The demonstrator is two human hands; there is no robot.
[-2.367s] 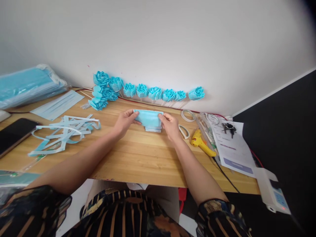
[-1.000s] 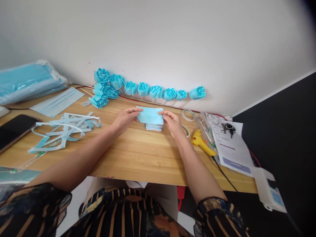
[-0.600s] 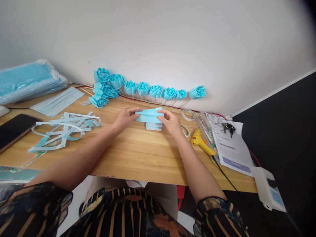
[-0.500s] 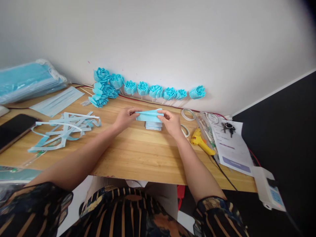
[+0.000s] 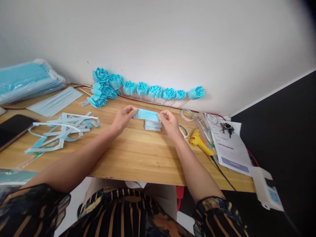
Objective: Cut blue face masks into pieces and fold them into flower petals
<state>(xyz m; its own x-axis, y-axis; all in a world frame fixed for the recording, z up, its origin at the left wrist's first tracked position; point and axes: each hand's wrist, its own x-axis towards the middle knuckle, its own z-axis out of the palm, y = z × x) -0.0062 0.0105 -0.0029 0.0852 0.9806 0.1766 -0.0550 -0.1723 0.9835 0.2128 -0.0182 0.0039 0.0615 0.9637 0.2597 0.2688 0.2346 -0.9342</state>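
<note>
A light blue fabric strip (image 5: 147,115) is stretched between my two hands above the wooden table. My left hand (image 5: 125,117) pinches its left end, and my right hand (image 5: 169,121) pinches its right end between thumb and fingers. Just below the strip, partly covered by it, lies a small stack of folded pale blue pieces (image 5: 152,125). Behind my hands a row of blue fabric flowers (image 5: 155,92) on sticks leans against the wall.
Cut blue strips (image 5: 63,130), a flat mask sheet (image 5: 55,101), a phone (image 5: 15,129) and a bagged mask pile (image 5: 29,80) are at left. Tape rolls (image 5: 187,115), a yellow glue gun (image 5: 201,142), papers (image 5: 229,144) and keys (image 5: 227,126) lie at right.
The strip now slopes down to the right and looks flatter, its left end raised. My left hand has shifted slightly left and up. The whole view has moved a little.
</note>
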